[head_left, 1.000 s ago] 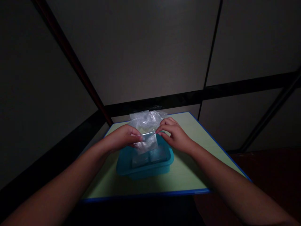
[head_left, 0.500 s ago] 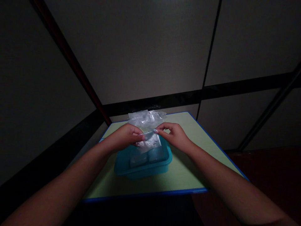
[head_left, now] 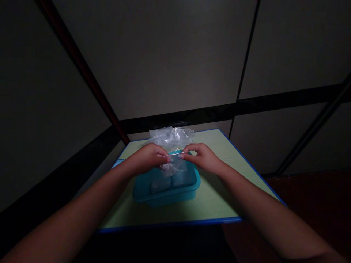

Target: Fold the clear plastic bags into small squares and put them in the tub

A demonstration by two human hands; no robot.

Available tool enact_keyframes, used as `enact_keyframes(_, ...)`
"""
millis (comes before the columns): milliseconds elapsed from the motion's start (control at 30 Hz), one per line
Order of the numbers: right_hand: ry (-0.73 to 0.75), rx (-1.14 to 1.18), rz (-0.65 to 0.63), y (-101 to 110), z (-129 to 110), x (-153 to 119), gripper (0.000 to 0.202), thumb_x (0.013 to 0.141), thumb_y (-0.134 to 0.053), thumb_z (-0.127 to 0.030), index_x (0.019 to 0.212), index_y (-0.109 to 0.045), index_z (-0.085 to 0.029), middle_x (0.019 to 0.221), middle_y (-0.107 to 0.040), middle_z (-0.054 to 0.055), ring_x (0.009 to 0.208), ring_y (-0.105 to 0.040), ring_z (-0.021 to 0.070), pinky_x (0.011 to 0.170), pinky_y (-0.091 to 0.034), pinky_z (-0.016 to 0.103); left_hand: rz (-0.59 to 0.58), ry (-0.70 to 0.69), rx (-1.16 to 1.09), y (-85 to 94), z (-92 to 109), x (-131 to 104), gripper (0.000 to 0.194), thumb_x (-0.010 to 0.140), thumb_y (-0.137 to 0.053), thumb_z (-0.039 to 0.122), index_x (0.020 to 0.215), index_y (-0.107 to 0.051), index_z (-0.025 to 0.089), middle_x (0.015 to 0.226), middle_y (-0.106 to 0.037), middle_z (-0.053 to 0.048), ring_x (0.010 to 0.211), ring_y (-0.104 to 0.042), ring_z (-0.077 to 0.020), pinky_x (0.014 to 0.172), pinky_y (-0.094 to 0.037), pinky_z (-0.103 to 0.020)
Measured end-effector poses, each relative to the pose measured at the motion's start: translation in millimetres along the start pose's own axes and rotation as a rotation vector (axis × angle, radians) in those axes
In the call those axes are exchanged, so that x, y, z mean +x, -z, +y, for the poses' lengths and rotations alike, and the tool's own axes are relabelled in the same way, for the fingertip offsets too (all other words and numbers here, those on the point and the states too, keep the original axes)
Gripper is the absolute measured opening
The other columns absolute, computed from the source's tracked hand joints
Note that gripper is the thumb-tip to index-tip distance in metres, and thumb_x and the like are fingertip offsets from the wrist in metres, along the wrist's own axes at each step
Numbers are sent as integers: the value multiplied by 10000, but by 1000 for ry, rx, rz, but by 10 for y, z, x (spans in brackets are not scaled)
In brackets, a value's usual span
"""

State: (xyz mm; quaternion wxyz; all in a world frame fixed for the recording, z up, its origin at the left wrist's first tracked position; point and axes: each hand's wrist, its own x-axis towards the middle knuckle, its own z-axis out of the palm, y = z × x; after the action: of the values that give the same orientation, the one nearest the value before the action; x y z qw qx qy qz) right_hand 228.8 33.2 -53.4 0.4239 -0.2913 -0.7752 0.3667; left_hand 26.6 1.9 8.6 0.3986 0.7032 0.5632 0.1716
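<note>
A small clear plastic bag hangs over a teal basin, its top edge pinched between both hands. My left hand closes thumb and fingers on the left part of that edge. On the right part, my right hand does the same, close beside the left fingertips. Below them the teal plastic basin stands on the table. Inside it lie packets in clear plastic, whose contents I cannot make out in the dim light.
Behind the basin, more crumpled clear plastic bags lie at the far edge of the table. The pale green table has a blue rim. Dark-trimmed panelled walls stand right behind it and to the left.
The fingertips have drawn slightly closer together along the bag's top edge. That edge, bowed before, now looks straight and flat. Basin and the bags behind it stay put.
</note>
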Motion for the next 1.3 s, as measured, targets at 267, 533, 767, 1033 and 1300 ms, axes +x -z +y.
enact_keyframes(267, 125, -101, 77, 9, 99, 32, 162, 763, -645, -318, 677, -661, -181, 757, -639, 26, 790, -563, 164, 781, -396, 317, 10, -49, -127, -46, 34, 62, 398, 558, -753, 299, 915, -643, 163, 862, -691, -28, 830, -621, -173, 737, -463, -280)
enact_keyframes(533, 109, -175, 106, -7, 173, 27, 128, 760, -658, -292, 681, -663, -192, 805, -604, 28, 856, -525, 174, 805, -373, 333, -117, -90, -180, -89, 49, 206, 330, 629, -719, 346, 900, -662, 168, 909, -699, -35, 869, -622, -169, 750, -446, -262)
enact_keyframes(767, 46, -117, 86, -35, 166, 15, 103, 746, -660, -239, 655, -659, -191, 791, -597, 21, 837, -532, 167, 799, -380, 328, -103, -61, -88, -89, -59, 276, 215, 627, -690, 339, 744, -661, 160, 683, -649, 17, 628, -569, -113, 583, -400, -206)
enact_keyframes(1033, 41, -207, 153, 11, 139, 22, 197, 772, -642, -380, 729, -686, -193, 781, -621, 32, 835, -542, 182, 797, -379, 333, -25, 52, 44, -217, -112, 310, 248, 610, -657, 398, 610, -622, 152, 513, -544, 40, 501, -471, -100, 480, -325, -205)
enact_keyframes(1300, 69, -256, 172, 32, 128, 35, 165, 805, -608, -333, 741, -665, -192, 789, -635, 31, 831, -552, 179, 800, -380, 331, 16, 73, 106, -519, -179, 400, 153, 657, -621, 276, 570, -605, 150, 493, -523, 41, 516, -480, -112, 493, -331, -224)
